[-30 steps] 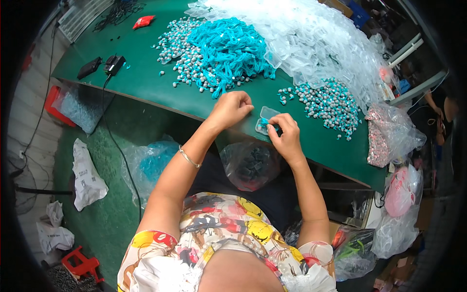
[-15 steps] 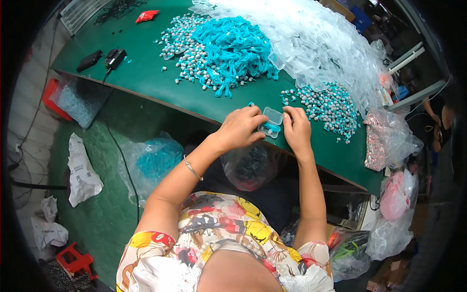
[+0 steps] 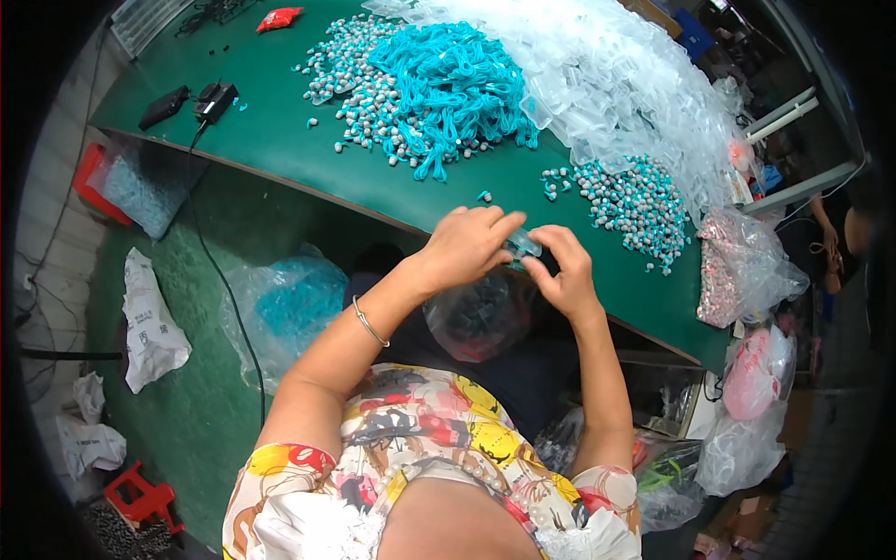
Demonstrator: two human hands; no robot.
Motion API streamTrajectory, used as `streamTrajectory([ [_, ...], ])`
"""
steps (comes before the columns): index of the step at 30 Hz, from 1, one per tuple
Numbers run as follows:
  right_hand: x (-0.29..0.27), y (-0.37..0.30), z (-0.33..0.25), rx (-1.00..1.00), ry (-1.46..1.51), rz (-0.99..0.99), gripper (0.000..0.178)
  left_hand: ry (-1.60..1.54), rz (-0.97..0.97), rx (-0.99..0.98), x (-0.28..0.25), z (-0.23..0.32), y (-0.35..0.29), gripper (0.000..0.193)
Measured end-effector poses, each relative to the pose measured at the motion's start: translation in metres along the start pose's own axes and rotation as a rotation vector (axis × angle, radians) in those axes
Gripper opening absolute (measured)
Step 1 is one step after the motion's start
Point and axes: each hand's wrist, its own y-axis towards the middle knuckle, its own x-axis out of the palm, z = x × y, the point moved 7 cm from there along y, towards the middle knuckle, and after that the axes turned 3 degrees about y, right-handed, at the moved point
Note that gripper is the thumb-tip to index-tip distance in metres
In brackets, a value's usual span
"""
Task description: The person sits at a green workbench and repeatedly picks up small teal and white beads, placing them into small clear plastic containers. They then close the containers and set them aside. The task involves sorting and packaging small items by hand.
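Note:
Both my hands hold one small clear plastic box at the table's front edge. My left hand is closed on its left side, thumb and fingers pinching. My right hand grips the other side between thumb and fingers. The lid is tilted and partly covered by my fingers; a bit of teal shows inside. Just beyond my left fingers lies a loose grey-and-teal piece. Farther off is a heap of looped teal cords, with a pile of small grey-and-teal pieces to the right.
A large mound of clear plastic boxes covers the back right of the green table. More small pieces lie left of the cords. A black adapter sits at the left, and a bag of pinkish pieces hangs at the right edge.
The box was held wide open with teal cord showing inside. Now its lid is swung up and my right hand has come lower and closer, its fingers bent over the box.

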Motion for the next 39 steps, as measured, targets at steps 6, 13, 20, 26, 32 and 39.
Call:
streamTrajectory([
  [6,0.008,-0.003,0.008,0.1,0.006,0.011,0.022,-0.002,0.015,0.005,0.01,-0.001,0.0,0.026],
  [13,0.018,0.012,0.021,0.311,0.315,-0.151,0.013,-0.28,0.128,-0.065,0.004,-0.014,-0.004,0.019],
  [20,-0.059,0.084,0.122,0.265,-0.714,0.209,0.06,-0.194,0.034,0.149,0.021,0.048,-0.029,0.025],
  [26,-0.068,0.102,0.145,0.444,-0.711,0.164,0.059,-0.106,-0.274,0.079,0.099,0.046,-0.052,0.028],
  [32,-0.066,0.075,0.079,0.155,-0.155,0.257,0.024,-0.204,-0.207,0.103,0.101,0.044,-0.056,0.021],
  [39,-0.013,0.007,-0.017,-0.154,-0.341,0.054,0.025,0.054,0.327,-0.236,-0.029,-0.011,-0.01,0.017],
])
